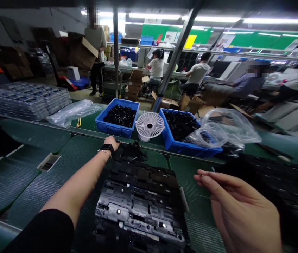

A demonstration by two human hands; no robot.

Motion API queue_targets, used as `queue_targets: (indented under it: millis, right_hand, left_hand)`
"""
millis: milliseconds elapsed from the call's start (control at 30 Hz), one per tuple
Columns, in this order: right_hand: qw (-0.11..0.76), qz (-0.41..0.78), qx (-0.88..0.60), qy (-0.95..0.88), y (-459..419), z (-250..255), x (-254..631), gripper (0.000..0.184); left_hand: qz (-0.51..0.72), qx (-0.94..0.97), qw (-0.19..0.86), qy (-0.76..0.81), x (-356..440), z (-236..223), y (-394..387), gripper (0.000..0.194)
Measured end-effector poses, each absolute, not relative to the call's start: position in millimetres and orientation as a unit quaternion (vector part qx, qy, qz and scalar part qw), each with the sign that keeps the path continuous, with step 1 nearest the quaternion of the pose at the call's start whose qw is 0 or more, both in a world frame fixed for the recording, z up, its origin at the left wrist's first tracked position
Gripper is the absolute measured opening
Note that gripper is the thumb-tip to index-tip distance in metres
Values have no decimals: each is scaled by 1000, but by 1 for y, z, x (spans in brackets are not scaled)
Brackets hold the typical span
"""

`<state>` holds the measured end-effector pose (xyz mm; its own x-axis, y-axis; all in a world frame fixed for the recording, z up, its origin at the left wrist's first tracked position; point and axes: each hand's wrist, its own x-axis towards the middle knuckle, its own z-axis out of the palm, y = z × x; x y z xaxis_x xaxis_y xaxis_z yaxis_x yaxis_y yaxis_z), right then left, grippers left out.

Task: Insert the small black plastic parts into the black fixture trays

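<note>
My left hand (112, 143), wearing a dark watch and a bracelet, is stretched far forward at the left of a loose heap of small black parts (133, 151). Its fingers look curled, with something small and dark at their tips that I cannot make out. Below the heap lie several black plastic frames (143, 207) in rows, with slots and small bright round spots. My right hand (241, 207) hovers to the right of these frames, thumb and fingertips pinched together. Whatever is in that pinch is too small to name.
Two blue bins (115, 130) (191, 149) of black parts stand on the shelf beyond, a white fan (150, 125) between them. Plastic bags (72, 111), a yellow cutter (78, 122) and stacked clear trays (24, 102) lie left. Dark panels (278, 189) lie right. Several people work behind.
</note>
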<state>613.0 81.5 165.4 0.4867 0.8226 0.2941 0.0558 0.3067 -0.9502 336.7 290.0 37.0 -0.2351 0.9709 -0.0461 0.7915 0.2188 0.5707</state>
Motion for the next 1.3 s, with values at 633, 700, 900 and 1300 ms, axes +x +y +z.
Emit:
queue_targets:
  millis: [633, 700, 900, 1300]
  right_hand:
    - [603, 283, -479, -571, 57, 213, 556, 13]
    - [589, 278, -473, -594, 51, 219, 552, 12]
    - [558, 308, -447, -627, 40, 225, 553, 13]
    - [548, 341, -443, -622, 40, 221, 556, 14]
  left_hand:
    - [405, 865, 65, 288, 351, 218, 92, 33]
    - [384, 880, 36, 277, 352, 224, 76, 37]
    - [367, 888, -1, 276, 351, 228, 64, 40]
    - [355, 890, -26, 287, 352, 228, 60, 38]
